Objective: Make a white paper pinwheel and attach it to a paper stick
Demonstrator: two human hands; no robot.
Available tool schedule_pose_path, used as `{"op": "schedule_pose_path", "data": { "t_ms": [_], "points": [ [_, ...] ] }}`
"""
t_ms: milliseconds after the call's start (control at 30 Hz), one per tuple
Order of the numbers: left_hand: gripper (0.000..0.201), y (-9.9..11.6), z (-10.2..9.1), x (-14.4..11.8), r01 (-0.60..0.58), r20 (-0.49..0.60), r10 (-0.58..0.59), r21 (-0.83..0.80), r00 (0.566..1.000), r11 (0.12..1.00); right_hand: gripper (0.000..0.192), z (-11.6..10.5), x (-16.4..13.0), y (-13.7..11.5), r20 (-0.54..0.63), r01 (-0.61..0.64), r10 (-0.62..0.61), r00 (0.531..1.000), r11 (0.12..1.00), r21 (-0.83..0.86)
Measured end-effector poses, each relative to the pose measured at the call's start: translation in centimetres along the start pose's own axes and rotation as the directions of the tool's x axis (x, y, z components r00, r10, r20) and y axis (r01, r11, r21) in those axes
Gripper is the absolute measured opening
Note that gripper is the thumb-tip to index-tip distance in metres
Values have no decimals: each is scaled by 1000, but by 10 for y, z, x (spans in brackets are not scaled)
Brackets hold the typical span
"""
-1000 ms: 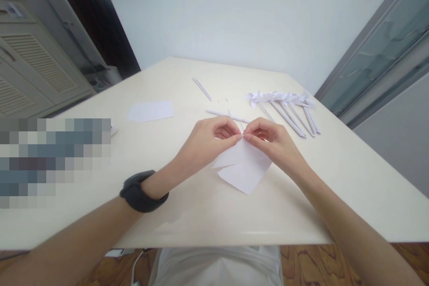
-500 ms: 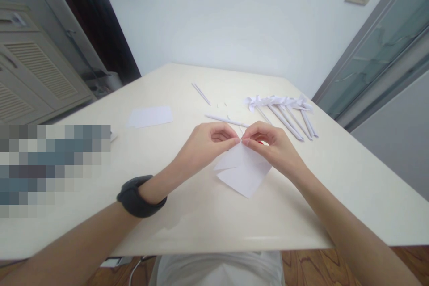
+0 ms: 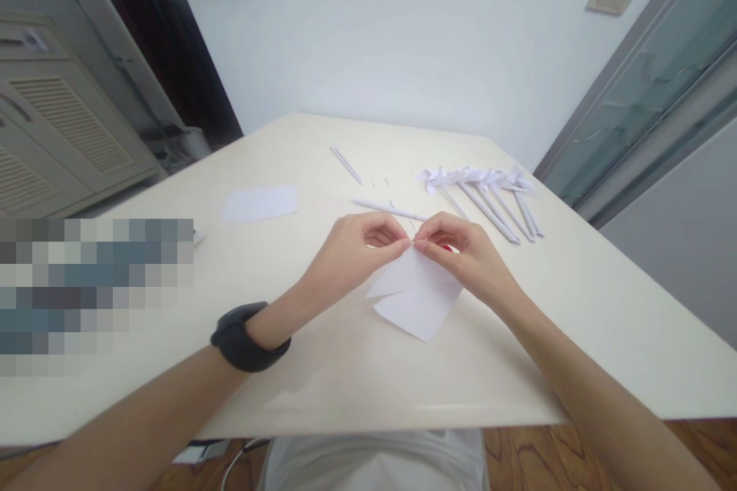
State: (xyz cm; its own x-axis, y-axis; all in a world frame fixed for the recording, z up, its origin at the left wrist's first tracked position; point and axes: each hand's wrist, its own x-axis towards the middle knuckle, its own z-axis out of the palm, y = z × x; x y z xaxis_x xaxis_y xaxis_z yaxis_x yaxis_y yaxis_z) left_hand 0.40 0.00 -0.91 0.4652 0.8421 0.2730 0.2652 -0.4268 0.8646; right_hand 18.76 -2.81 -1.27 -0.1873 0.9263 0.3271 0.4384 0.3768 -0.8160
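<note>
Both hands are shown meeting over the middle of the bench [image 3: 604, 307], a little toward its near edge. The left hand [image 3: 357, 249] is extended from the near-left, palm turned inward, with a dark wristband [image 3: 247, 337] worn on the forearm; its thumb and forefinger are closed in a pinch grip on the top corner of a folded white paper [image 3: 418, 299]. The right hand [image 3: 461, 253] is brought in from the near-right with the wrist raised and the fingers curled; its thumb and forefinger are likewise pinched shut on the same corner, so that the fingertips of the two hands are nearly touching. The corner of the paper is lifted by the pinches, while its lower part is spread toward the near edge and rests on the bench surface.

Just beyond the hands a rolled paper stick [image 3: 388, 208] is laid crosswise. Toward the far right corner a row of finished paper pinwheels [image 3: 484, 188] on sticks is set out side by side. A flat white sheet [image 3: 260, 202] lies toward the left edge, and a thin stick [image 3: 346, 165] lies nearer the far edge.
</note>
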Motion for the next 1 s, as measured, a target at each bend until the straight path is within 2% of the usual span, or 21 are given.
{"op": "schedule_pose_path", "data": {
  "t_ms": [233,400,467,700,867,1000],
  "points": [
    [9,7,8,-5,-120,-87,140,211,986,970,5,7,-4,-2,-63,-4,-2,998,996,-90],
    [10,-2,14,-7,-257,-89,326,439,941,861,8,18,-8,-3,-158,25,-49,986,988,-150],
    [11,-5,14,-7,-283,-85,365,480,927,830,10,20,-9,-4,-188,52,-86,978,983,-179],
    [9,-1,12,-6,-275,-119,356,429,927,860,13,21,-11,-6,-215,161,-235,948,936,-312],
    [10,-1,13,-6,-257,-140,329,379,934,889,12,28,-14,-1,-219,238,-393,893,826,-512],
    [10,-1,11,-5,-237,-167,315,370,934,899,14,31,-16,-2,-203,255,-378,903,854,-453]
  ]
}}
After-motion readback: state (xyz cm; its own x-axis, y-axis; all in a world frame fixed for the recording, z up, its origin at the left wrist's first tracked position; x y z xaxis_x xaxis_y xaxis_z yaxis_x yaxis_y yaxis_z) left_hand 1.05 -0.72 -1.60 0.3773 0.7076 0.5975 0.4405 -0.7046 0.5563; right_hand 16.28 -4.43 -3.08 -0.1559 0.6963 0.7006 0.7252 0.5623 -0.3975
